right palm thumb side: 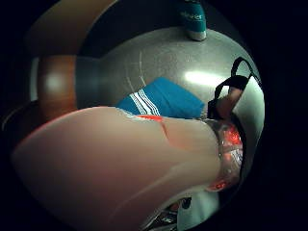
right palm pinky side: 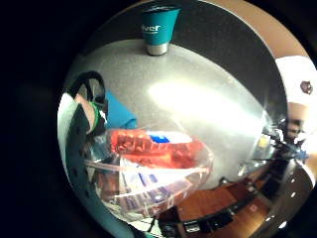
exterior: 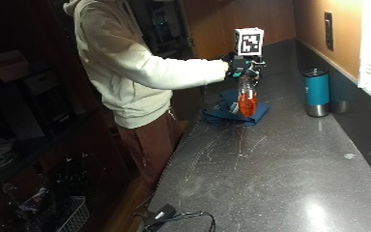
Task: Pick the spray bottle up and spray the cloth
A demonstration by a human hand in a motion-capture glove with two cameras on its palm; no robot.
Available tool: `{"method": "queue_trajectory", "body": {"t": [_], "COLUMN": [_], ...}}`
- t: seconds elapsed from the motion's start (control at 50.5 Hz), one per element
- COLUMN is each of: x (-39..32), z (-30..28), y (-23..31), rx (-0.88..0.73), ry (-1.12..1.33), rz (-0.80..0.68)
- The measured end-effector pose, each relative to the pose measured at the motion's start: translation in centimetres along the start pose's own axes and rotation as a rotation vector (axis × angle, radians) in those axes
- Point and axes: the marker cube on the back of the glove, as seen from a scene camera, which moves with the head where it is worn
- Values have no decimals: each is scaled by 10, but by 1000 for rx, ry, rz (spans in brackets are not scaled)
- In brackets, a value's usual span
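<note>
Gloved right hand (exterior: 240, 65) curled around the spray bottle (exterior: 247, 99), raised above the cloth (exterior: 227, 112).

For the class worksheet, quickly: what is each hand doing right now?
Right hand: grips the spray bottle, lifted above the cloth.
Other hand: not visible, cannot tell.

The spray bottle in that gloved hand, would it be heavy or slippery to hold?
Probably fairly light: the spray bottle looks like thin clear plastic, only partly filled with orange liquid. Its smooth, glossy wall could be slippery. The right hand grips its narrow neck.
</note>
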Motion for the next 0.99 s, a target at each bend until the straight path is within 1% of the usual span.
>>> {"method": "queue_trajectory", "body": {"t": [0.02, 0.079, 0.099, 0.158, 0.198, 0.357, 0.456, 0.515, 0.634, 0.753, 0.892, 0.991], "x": [-4, -17, -20, -32, -40, -76, -82, -90, -81, -89, -90, -87], "z": [-1, -3, -3, -6, -7, -2, 14, 26, 40, 40, 21, 18], "y": [-2, -9, -9, -4, -2, 0, 1, 1, 8, 9, 14, 16], "rx": [-6, -22, -31, -60, -71, -115, -144, -167, -211, -192, -144, -118], "ry": [33, 161, 199, 253, 283, 344, 457, 467, 510, 472, 471, 416], "rz": [29, 194, 198, 58, 22, 9, 91, 94, 90, 112, 60, 44]}}
